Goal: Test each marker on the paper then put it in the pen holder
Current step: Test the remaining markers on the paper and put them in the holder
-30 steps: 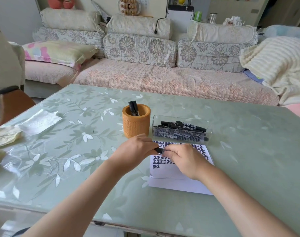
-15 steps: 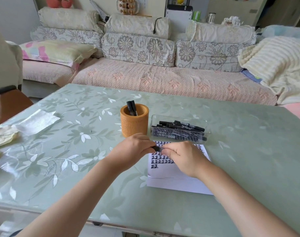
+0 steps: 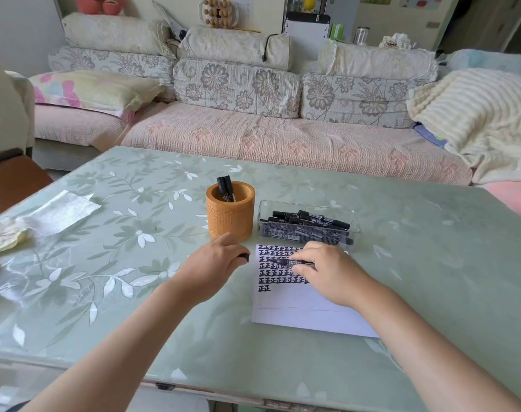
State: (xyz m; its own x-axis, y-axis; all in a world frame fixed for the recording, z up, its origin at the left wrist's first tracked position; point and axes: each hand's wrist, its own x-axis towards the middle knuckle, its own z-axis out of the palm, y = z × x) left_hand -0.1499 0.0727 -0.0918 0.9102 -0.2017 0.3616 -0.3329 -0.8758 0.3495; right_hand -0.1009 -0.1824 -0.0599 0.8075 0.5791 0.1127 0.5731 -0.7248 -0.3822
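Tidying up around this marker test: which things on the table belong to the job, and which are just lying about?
Job: marker, cap, paper, pen holder, marker box.
Lying about: white sheet, crumpled wrapper.

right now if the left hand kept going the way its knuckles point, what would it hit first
Probably the orange pen holder. The left hand, closed on a black cap, points up and slightly right, and the holder stands just beyond its knuckles. Depth is hard to judge from this single view.
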